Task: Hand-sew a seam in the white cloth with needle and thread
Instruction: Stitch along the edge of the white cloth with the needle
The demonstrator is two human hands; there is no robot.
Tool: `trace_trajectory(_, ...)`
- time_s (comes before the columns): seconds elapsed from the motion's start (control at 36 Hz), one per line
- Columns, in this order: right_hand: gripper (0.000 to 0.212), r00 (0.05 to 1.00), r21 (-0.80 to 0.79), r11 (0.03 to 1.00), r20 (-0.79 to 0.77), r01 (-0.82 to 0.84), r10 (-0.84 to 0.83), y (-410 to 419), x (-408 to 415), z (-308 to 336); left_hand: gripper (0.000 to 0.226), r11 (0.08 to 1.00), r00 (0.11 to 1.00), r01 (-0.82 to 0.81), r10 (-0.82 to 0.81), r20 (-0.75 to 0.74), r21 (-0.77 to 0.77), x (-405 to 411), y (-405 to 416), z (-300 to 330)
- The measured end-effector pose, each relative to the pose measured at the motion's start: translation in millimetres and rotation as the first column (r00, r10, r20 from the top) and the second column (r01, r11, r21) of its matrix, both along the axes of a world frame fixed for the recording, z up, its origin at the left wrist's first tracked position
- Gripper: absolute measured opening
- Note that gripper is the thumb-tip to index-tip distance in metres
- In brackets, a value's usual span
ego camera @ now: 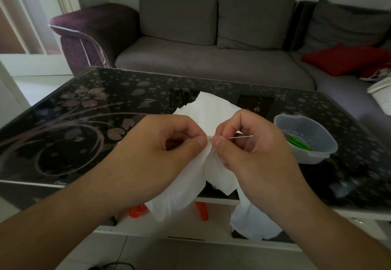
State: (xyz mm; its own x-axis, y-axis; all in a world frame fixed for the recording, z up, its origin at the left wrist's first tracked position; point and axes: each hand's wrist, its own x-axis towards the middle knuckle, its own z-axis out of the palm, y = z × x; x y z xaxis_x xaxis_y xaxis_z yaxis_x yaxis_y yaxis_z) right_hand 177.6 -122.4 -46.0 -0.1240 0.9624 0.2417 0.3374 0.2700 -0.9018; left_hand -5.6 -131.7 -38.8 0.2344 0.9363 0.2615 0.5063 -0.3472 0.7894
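Observation:
The white cloth point(211, 109) lies bunched over the near edge of the black glass table point(84, 121), with folds hanging down below my wrists. My left hand point(160, 149) pinches a fold of the cloth between thumb and forefinger. Right beside it, my right hand point(249, 149) pinches the thin silver needle point(241, 137), which lies level and points left into the pinched fold. Both thumbs nearly touch. I cannot make out the thread.
A translucent plastic bowl point(304, 136) with green items inside stands on the table to the right of my right hand. A grey sofa point(211, 58) with a red cushion point(342, 58) runs behind the table. Orange objects point(137, 210) sit under the table.

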Motion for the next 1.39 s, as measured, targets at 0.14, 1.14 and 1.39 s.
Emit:
trace_trajectory(0.14,0.014,1.000,-0.053,0.998,-0.023,-0.015,0.014,-1.1,-0.4,-0.2,0.015,1.000,1.000,0.001,-0.001,-0.005,-0.008,-0.4,-0.9,-0.3)
trace_trajectory(1.14,0.012,0.878,-0.133,0.952,-0.437,-0.275,0.193,8.5,11.0,5.4,0.015,0.999,1.000,-0.027,0.028,0.007,-0.033,1.0,0.4,4.7)
trace_trajectory(1.39,0.009,0.822,-0.160,0.924,-0.527,-0.348,0.218,10.9,10.5,2.9,0.016,0.997,0.997,0.025,-0.020,0.071,-0.071,0.0,0.2,5.8)
